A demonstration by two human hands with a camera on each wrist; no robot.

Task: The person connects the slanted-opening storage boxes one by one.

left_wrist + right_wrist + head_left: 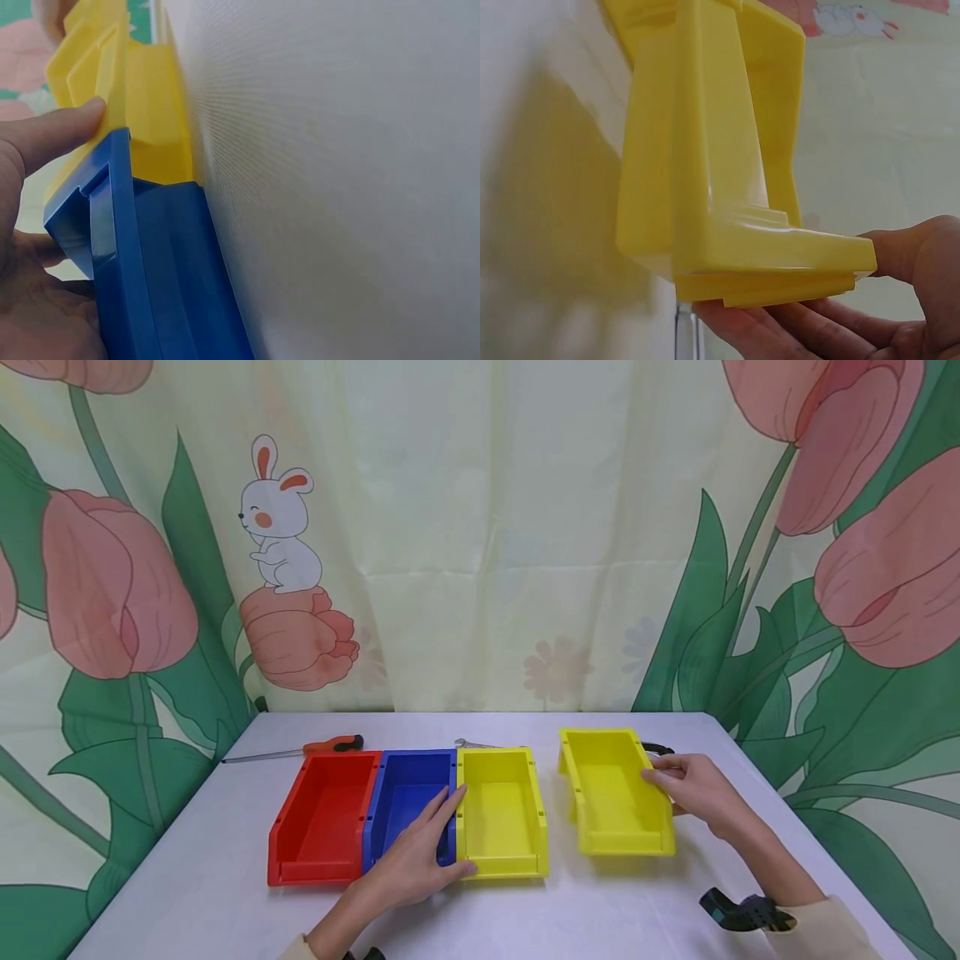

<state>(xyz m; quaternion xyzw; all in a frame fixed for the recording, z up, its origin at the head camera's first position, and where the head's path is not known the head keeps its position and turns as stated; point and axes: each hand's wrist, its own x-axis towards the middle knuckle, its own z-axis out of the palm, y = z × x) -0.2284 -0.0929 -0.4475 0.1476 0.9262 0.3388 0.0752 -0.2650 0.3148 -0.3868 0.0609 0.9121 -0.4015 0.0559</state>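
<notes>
Yellow plastic fills my right hand (pixel 693 789): thumb and fingers curl around the right wall of a separate yellow bin (pixel 615 793), which sits apart from a row of 3. My left hand (pixel 420 852) lies flat with straight fingers over the blue bin (pixel 405 793), fingertips touching its yellow neighbour (pixel 501 810). A red bin (pixel 322 818) begins the row on the white table (pixel 225 893).
</notes>
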